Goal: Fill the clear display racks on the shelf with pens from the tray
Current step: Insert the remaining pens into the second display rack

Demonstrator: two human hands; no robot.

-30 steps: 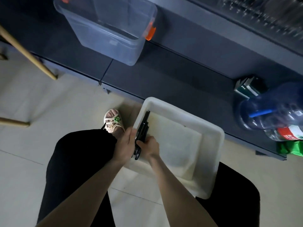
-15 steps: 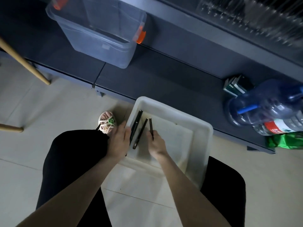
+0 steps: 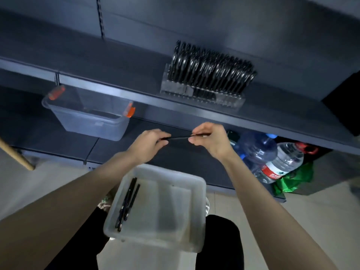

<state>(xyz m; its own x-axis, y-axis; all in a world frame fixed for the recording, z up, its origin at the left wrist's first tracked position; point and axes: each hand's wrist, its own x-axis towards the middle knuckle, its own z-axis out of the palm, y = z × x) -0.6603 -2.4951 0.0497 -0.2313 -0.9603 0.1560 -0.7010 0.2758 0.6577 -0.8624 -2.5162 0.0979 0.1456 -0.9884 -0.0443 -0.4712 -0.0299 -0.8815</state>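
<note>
Left hand (image 3: 148, 142) and right hand (image 3: 209, 138) are pinching opposite ends of one pen (image 3: 179, 137) below the shelf's front edge (image 3: 175, 107), near the display rack (image 3: 202, 90). Being light, stiff and probably slick, it is best gripped mid-barrel.

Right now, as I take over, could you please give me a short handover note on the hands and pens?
Left hand pinches one end of a black pen; right hand pinches the other end, in front of the shelf edge.
The clear rack on the shelf already holds a dense row of pens.
A few loose pens lie along the left side of the white tray on the lap.
Left to do: rack the held pen, then the loose pens.
</note>
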